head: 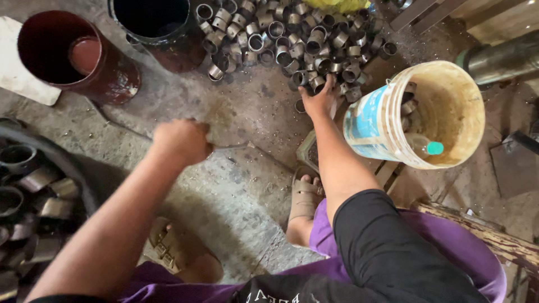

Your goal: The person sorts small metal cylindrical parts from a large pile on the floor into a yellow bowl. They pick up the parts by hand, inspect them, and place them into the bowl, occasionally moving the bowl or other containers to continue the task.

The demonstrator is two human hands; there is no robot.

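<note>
The right hand [321,101] closes on a metal ring [316,84] at the heap's [281,39] near edge, beside the bucket [449,112]; the left hand [181,140] is clenched, contents hidden.

Bucket [449,112] right of ring pile [286,39], cans [78,56] left.

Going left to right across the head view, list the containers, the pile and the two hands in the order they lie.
Dark red can → left hand → black bucket → pile of short metal rings → right hand, reaching the pile's near edge → cream plastic bucket lying tilted.
</note>
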